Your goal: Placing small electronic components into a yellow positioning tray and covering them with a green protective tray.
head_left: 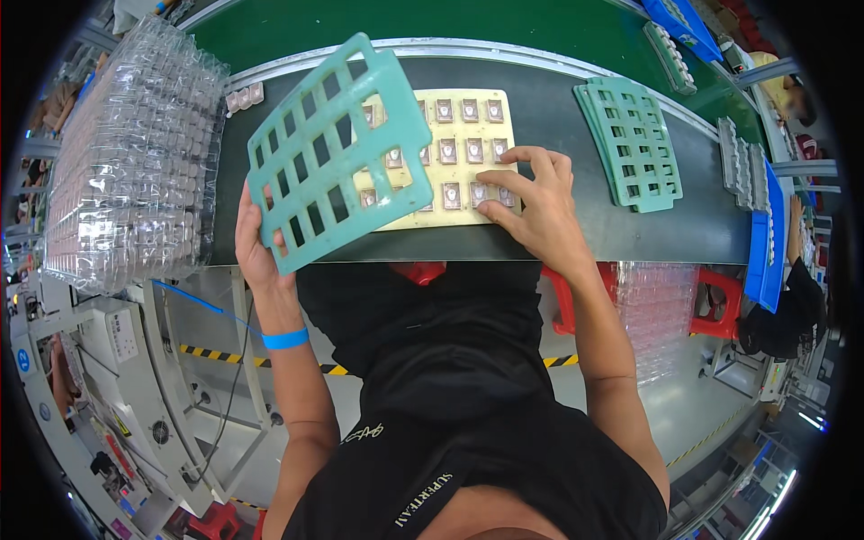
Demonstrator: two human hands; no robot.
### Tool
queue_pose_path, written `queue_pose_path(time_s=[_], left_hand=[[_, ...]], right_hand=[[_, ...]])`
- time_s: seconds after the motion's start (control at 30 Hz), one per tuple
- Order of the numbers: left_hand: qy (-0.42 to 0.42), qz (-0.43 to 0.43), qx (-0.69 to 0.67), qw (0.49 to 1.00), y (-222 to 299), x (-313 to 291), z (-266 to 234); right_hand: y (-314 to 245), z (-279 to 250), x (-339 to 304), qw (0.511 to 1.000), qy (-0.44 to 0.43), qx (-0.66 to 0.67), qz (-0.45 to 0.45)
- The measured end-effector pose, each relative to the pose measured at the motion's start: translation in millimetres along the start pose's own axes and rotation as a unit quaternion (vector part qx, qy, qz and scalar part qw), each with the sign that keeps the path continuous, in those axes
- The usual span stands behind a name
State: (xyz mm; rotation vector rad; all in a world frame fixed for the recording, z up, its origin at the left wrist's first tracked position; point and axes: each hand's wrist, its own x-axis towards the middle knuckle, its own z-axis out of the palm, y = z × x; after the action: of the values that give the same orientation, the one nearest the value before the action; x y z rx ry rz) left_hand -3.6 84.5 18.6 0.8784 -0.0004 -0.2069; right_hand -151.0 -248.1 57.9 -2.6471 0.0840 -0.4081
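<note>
My left hand (258,236) grips the lower left edge of a green plate (358,153) with rows of rectangular cutouts. The plate is tilted and raised over the left part of a cream tray (463,215), hiding some of it. Small clear, pinkish square parts (470,110) sit in rows on the tray. Over its lower right corner is my right hand (537,202), its thumb and fingers apart. The thumb and index fingertips lie on either side of one part (479,193) in the nearest row, touching or very close to it.
A tall stack of clear plastic trays (135,162) stands at the left. Several small parts (245,97) lie beside it on the dark bench (540,85). More green plates (634,144) are stacked to the right. Blue bins (765,243) line the right side, and a green conveyor (405,22) runs behind.
</note>
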Motion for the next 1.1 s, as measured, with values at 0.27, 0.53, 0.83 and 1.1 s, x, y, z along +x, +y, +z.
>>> queue_pose_path(time_s=[0.27,0.53,0.83,1.1], left_hand=[[-0.021,-0.007,0.025,0.999,-5,0,-2],[-0.047,-0.004,-0.003,0.999,-7,1,-8],[-0.031,-0.006,0.008,0.999,-6,1,-2],[-0.033,-0.006,-0.001,0.999,-5,-1,-5]], right_hand=[[3,6,-3,1.000,0.010,0.021,0.008],[8,0,8,0.996,-0.019,0.082,-0.032],[10,1,3,0.998,0.002,0.054,-0.036],[4,-3,3,0.997,0.005,0.009,-0.080]])
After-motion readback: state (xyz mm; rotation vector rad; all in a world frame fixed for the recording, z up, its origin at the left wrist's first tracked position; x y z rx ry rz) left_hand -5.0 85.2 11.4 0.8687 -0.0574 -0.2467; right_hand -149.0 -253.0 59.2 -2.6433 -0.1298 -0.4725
